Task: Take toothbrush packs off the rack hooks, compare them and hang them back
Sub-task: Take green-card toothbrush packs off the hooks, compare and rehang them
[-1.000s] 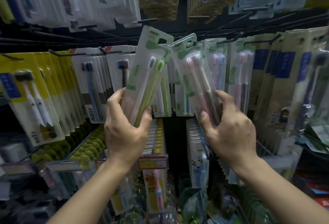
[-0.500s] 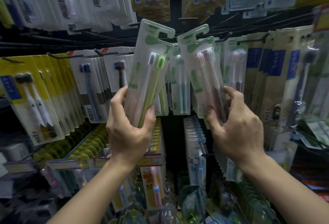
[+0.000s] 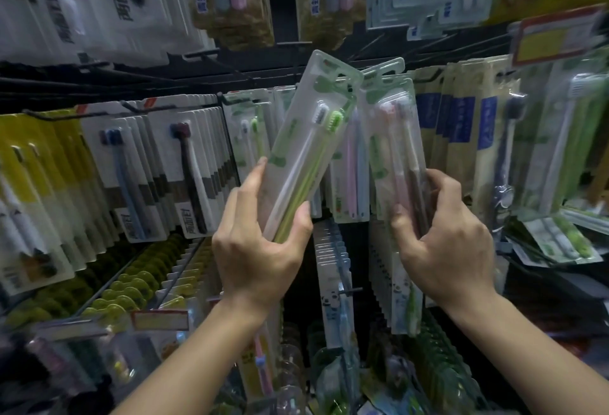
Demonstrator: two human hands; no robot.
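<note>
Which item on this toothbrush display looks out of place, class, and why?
At the right edge, a green toothbrush pack lies flat and askew on other stock instead of hanging from a hook like the packs around it. The two packs tilted in the left hand and right hand are simply being held.

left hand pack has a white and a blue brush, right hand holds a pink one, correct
Not quite. In the head view, the pack in the left hand has a white and a green brush, not blue. The right hand does hold the pink pack.
</note>
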